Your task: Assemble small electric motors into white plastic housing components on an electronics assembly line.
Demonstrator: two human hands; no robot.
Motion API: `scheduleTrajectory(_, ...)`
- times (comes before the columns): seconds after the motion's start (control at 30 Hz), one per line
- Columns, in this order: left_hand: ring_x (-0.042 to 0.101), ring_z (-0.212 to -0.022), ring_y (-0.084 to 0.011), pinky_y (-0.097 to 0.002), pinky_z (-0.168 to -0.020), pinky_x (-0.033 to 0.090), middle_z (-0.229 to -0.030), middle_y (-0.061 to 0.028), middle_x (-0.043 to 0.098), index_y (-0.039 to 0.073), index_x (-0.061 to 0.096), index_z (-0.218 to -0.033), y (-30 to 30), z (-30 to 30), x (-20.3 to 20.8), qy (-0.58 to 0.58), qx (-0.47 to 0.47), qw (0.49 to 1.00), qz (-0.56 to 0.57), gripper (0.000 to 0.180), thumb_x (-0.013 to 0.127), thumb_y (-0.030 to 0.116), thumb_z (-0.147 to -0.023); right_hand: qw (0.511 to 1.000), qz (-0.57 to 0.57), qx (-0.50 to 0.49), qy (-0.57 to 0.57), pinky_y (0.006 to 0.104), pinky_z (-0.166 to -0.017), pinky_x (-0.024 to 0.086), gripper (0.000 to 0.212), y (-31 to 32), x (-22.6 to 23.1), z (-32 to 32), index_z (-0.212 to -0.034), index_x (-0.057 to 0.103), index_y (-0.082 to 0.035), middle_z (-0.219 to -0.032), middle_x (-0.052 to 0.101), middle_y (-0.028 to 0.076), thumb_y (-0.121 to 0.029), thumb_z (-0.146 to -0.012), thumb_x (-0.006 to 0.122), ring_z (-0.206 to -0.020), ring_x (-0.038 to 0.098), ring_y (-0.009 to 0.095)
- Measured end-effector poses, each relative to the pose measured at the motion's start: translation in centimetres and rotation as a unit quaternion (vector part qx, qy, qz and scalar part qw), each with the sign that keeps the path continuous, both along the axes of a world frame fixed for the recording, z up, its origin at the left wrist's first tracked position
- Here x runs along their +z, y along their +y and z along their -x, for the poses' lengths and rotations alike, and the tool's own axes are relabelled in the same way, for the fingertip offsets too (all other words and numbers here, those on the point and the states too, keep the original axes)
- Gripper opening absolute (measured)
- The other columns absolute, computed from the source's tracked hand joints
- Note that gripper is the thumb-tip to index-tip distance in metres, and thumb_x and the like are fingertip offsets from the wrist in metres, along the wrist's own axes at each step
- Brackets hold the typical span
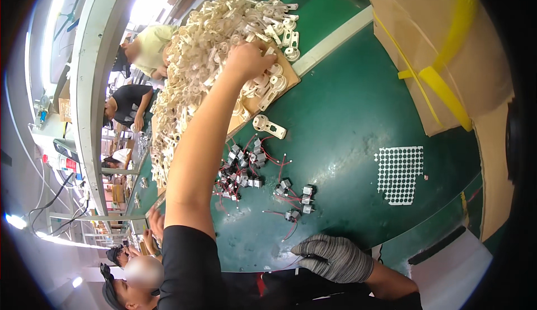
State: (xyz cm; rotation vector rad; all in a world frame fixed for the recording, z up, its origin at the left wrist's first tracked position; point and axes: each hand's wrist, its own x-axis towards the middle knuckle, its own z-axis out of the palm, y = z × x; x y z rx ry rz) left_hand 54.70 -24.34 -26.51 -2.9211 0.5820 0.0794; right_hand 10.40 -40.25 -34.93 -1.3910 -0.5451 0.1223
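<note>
A worker's bare left hand (pixel 249 61) reaches into a heap of cream plastic parts (pixel 196 58) on a green table (pixel 335 114); its fingertips are hidden, so any grip cannot be told. The gloved right hand (pixel 335 259) curls at the near edge, its hold unclear. Between them lie one stray cream part (pixel 269 126) and small grey components with red wires (pixel 246 167), near a white sheet of circles (pixel 400 173).

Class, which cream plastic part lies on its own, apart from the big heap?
The single cream part on the green tabletop, between the heap and the wired grey components; the others lie bunched together.
</note>
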Motion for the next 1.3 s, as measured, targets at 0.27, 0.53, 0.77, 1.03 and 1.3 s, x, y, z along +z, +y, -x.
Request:
scheduleTrajectory(0.27, 0.062, -0.123, -0.0432, -0.0489, -0.110, 0.048, -0.127, -0.0213, 0.070, 0.008, 0.078, -0.114, 0.7, 0.6, 0.1, -0.008, -0.011, 1.000, -0.012, 0.045, 0.082, 0.045, -0.090, 0.999, -0.014, 0.027, 0.027, 0.0405, -0.087, 0.061, 0.033, -0.2, 0.1, -0.3, -0.126, 0.072, -0.004, -0.111, 0.073, 0.013, -0.018, -0.096, 0.079, -0.098, 0.073, 0.031)
scheduleTrajectory(0.53, 0.057, -0.135, -0.0484, -0.0514, -0.114, 0.048, -0.145, -0.0299, 0.062, 0.006, 0.075, -0.109, 4.2, 3.7, 1.0, -0.267, -0.090, 0.946, 0.158, 0.028, 0.080, 0.018, -0.085, 0.997, -0.012, 0.042, 0.065, 0.0400, -0.089, 0.061, 0.031, -0.4, 0.5, -0.6, -0.124, 0.073, -0.004, -0.111, 0.074, 0.013, -0.015, -0.096, 0.078, -0.099, 0.074, 0.031)
scheduleTrajectory(0.77, 0.066, -0.126, -0.0432, -0.0450, -0.105, 0.053, -0.143, -0.0244, 0.066, 0.003, 0.073, -0.108, 8.3, 8.4, 9.6, -0.420, -0.106, 0.879, 0.200, 0.030, 0.082, 0.017, -0.083, 0.990, 0.025, 0.053, 0.128, 0.0372, -0.084, 0.061, 0.025, -0.7, 1.8, -0.8, -0.118, 0.076, -0.004, -0.103, 0.076, 0.014, -0.014, -0.095, 0.080, -0.092, 0.075, 0.027)
scheduleTrajectory(1.03, 0.059, -0.132, -0.0469, -0.0546, -0.110, 0.049, -0.147, -0.0254, 0.060, 0.009, 0.075, -0.110, 11.7, 29.7, 12.6, -0.325, -0.055, 0.926, 0.181, 0.037, 0.080, 0.007, -0.074, 0.928, -0.113, 0.057, 0.350, 0.0275, -0.063, 0.058, 0.031, -0.8, 1.9, -0.4, -0.127, 0.070, 0.000, -0.106, 0.078, 0.016, -0.003, -0.097, 0.074, -0.072, 0.071, 0.016)
scheduleTrajectory(1.3, 0.057, -0.138, -0.0429, -0.0512, -0.103, 0.051, -0.148, -0.0216, 0.060, 0.008, 0.072, -0.100, 14.9, 45.0, 0.1, -0.236, 0.061, 0.942, 0.230, 0.032, 0.084, 0.007, -0.071, 0.943, -0.073, 0.030, 0.324, 0.0309, -0.066, 0.062, 0.038, 0.2, 0.3, -0.3, -0.133, 0.066, 0.003, -0.117, 0.076, 0.021, 0.002, -0.096, 0.074, -0.078, 0.073, 0.020)
